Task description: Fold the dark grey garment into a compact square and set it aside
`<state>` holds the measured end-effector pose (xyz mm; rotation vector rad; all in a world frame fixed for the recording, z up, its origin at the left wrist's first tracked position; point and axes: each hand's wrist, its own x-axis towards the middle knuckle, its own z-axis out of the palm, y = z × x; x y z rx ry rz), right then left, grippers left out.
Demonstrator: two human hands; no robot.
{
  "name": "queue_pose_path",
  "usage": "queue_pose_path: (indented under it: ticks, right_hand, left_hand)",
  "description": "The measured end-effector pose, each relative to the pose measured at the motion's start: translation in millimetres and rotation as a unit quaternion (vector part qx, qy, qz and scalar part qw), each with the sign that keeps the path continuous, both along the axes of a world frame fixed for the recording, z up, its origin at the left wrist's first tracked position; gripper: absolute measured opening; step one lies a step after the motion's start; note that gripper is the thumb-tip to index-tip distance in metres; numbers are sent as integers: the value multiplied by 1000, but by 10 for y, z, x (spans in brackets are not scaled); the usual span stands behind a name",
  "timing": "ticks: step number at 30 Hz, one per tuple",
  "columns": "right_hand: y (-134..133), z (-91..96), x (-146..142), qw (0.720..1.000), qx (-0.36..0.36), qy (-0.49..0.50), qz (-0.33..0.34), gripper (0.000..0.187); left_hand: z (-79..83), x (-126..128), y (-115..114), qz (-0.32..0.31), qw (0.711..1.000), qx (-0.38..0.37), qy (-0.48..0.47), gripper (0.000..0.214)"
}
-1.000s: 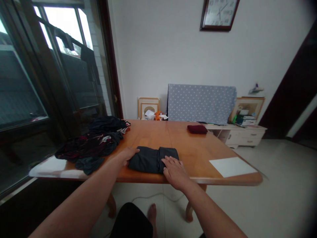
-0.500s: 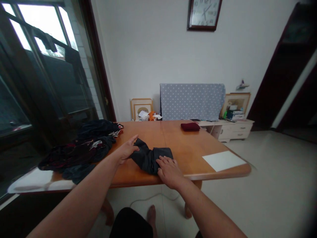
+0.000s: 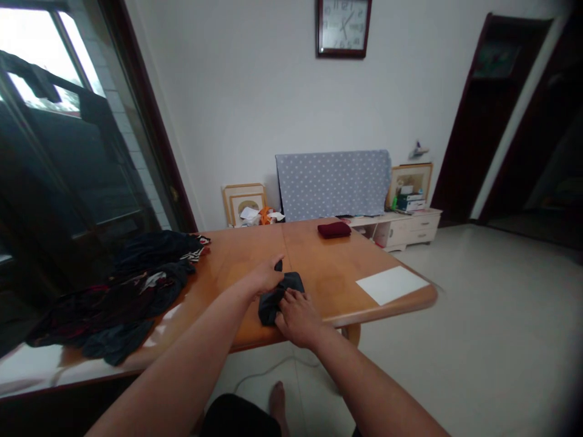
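Observation:
A dark folded garment (image 3: 273,300) lies near the front edge of the wooden table (image 3: 314,261), now a small bundle. My left hand (image 3: 264,280) grips its upper left part, fingers curled over the cloth. My right hand (image 3: 294,315) presses on its lower right side, fingers bent onto the fabric. Both hands meet over the bundle.
A heap of dark clothes (image 3: 122,285) covers the table's left side. A folded dark red cloth (image 3: 334,229) sits at the far edge and a white sheet (image 3: 392,284) near the right corner. Behind stand a dotted blue cover (image 3: 334,182), picture frames and a low white cabinet (image 3: 405,227).
The garment went from a wide flat fold to a small bundle as my left hand carried its left side over toward my right hand. The view swung rightward.

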<state>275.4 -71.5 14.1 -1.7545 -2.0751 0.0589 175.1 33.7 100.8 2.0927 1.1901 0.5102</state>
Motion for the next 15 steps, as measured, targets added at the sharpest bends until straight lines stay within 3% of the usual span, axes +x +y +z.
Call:
queue_pose_path:
  ticks: [6,15]
  right_hand:
    - [-16,15,25,1000,6,8,1,43]
    - [-54,-61,180,992,68,95,44,40]
  left_hand:
    - [-161,267,9,-3,1000,21,6,78]
    - [-262,217,66,-11,998,-59,-16,81]
